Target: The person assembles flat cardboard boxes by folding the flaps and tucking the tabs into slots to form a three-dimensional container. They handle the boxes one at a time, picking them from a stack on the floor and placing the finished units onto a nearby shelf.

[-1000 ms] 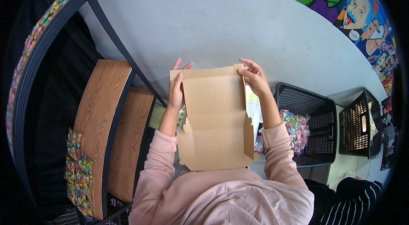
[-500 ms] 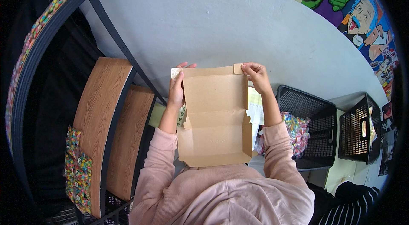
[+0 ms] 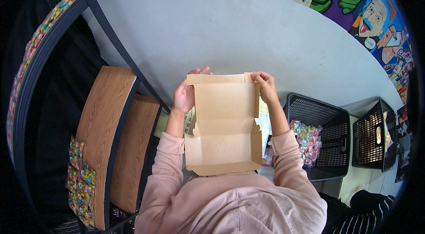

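A brown cardboard box (image 3: pixel 226 101) stands open in front of my body, its lid raised at the far side and its tray part close to my chest. Nothing lies inside it. My left hand (image 3: pixel 183 96) holds the lid's left edge, with fingertips showing past the far flap and part of the fingers hidden behind it. At the lid's far right corner, my right hand (image 3: pixel 264 84) pinches the small end tab (image 3: pixel 249 77) between thumb and fingers.
To the right, a black basket (image 3: pixel 325 134) holds wrapped sweets (image 3: pixel 305 141); another black basket (image 3: pixel 369 138) sits beyond it. Wood-topped shelves (image 3: pixel 104 114) with bagged sweets (image 3: pixel 82 181) stand left. A grey wall (image 3: pixel 221 30) rises ahead. Papers (image 3: pixel 264 118) lie beneath the box.
The left end tab of the lid's far flap has folded inward and its pale outer face no longer shows. My left fingers have shifted behind the flap. My right hand still pinches its tab.
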The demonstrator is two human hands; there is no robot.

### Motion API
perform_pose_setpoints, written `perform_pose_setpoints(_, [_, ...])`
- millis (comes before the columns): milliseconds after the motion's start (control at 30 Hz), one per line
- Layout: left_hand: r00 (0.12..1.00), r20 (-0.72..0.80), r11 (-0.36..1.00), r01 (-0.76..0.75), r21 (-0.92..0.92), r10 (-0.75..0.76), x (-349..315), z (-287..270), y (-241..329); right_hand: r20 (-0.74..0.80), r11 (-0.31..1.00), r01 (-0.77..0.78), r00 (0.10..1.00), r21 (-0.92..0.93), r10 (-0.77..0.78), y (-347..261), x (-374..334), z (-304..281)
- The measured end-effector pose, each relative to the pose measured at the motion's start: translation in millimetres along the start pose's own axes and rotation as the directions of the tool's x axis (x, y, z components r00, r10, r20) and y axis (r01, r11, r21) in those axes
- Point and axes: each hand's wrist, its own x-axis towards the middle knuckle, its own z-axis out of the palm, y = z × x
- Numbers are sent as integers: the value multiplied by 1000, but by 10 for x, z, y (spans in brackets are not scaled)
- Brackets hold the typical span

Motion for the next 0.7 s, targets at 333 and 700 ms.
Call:
perform_pose_setpoints(333, [959, -173, 949, 257, 181, -227, 66, -27, -2, 15, 1000, -6, 1000, 27, 6, -32, 29, 54])
perform_pose_setpoints(700, [969, -222, 913, 183, 364, -106, 75, -149, -45, 28, 997, 39, 999, -65, -38, -134, -24, 148])
